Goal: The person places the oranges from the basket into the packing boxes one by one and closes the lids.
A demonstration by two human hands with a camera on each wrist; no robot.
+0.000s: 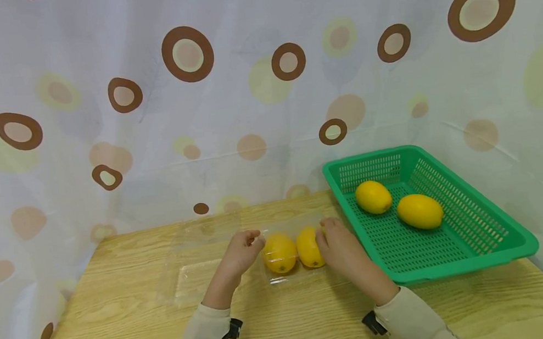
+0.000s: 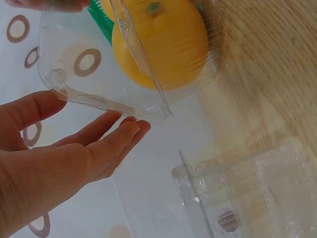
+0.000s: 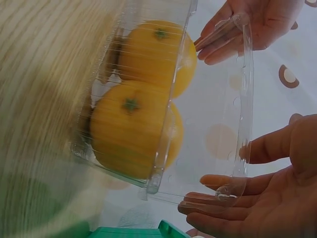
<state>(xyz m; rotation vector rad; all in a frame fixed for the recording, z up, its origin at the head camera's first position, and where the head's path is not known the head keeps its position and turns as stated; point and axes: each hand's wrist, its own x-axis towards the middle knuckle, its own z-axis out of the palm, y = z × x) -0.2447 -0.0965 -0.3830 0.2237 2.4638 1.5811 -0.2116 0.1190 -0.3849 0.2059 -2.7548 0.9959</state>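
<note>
A clear plastic clamshell box [image 1: 283, 280] stands on the table with two yellow oval fruits side by side in it, a left fruit [image 1: 279, 254] and a right fruit [image 1: 308, 248]. Each shows a green star-shaped stem end in the right wrist view. The box's clear lid [image 3: 218, 106] is raised at an angle. At its left corner, my left hand [image 1: 242, 254] holds the rim between thumb and fingers. My right hand [image 1: 341, 248] grips the opposite corner, thumb on the rim [image 3: 243, 148] and fingers behind the plastic.
Left of the box lies another clear plastic container [image 1: 198, 279] with nothing in it. A green basket [image 1: 465, 267] stands on the right, close by my right hand, with two more yellow fruits [image 1: 420, 211] inside. Behind the wooden table [image 1: 289, 333] hangs a patterned curtain [image 1: 245, 106].
</note>
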